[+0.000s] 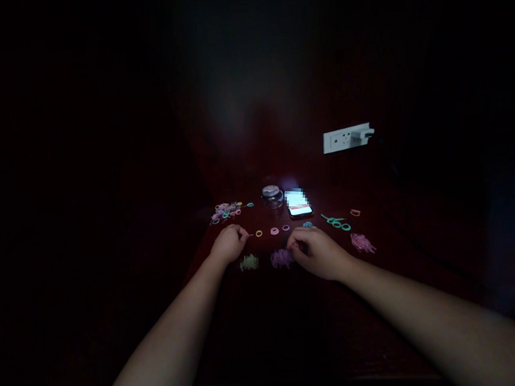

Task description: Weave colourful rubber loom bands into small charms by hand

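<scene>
My left hand (231,243) is closed in a pinch, with a thin purple elastic hair tie (250,234) sticking out from its fingertips. A yellow hair tie (259,233) lies just right of it. My right hand (317,251) is also closed, its fingertips at the right edge of a pile of purple hair ties (281,258); whatever they hold is hidden. Between the hands lie pink hair ties (274,231) and a lilac hair tie (285,228). Blue hair ties (307,224) show just beyond my right hand. A pale green pile (249,262) sits near my left wrist.
A mixed heap of hair ties (226,212) lies at the table's far left. Behind stand a lidded clear jar (272,198) and a lit phone (299,204). Green hair ties (336,222) and a pink pile (362,243) lie right. A wall socket (345,139) holds a plug.
</scene>
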The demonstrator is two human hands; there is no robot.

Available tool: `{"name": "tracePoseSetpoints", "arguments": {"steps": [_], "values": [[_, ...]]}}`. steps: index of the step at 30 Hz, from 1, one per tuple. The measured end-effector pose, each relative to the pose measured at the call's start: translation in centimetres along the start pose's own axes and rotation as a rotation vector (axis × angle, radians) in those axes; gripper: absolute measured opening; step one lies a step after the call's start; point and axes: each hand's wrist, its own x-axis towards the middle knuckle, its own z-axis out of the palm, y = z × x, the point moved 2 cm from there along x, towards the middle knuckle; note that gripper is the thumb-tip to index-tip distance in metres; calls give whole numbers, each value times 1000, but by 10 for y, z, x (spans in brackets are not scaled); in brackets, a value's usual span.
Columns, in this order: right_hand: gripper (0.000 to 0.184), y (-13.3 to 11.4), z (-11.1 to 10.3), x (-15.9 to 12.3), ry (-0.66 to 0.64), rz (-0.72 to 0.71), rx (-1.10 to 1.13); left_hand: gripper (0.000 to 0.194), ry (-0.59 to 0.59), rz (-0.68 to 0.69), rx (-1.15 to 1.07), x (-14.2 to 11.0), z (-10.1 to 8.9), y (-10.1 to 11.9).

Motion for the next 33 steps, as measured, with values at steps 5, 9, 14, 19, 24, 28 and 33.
{"name": "tracePoseSetpoints", "arguments": {"steps": [5,9,14,19,24,28,33], "values": [[14,-2,-2,1,94,23,-15,15,-39,321,-227,-15,-7,48],[7,-2,-3,2,93,26,-1,12,-100,479,-304,-30,-10,79],[12,-2,0,2,40,11,-6,10,-106,505,-314,-32,-12,83],[12,-3,-1,1,75,15,11,11,-81,490,-331,-30,-11,79],[12,-4,-4,1,83,18,-4,11,-58,491,-331,-29,-12,78],[14,-5,-7,0,95,12,-3,11,-13,446,-348,-24,-12,68],[14,-3,-6,0,101,3,4,12,21,354,-389,-23,-13,61]]}}
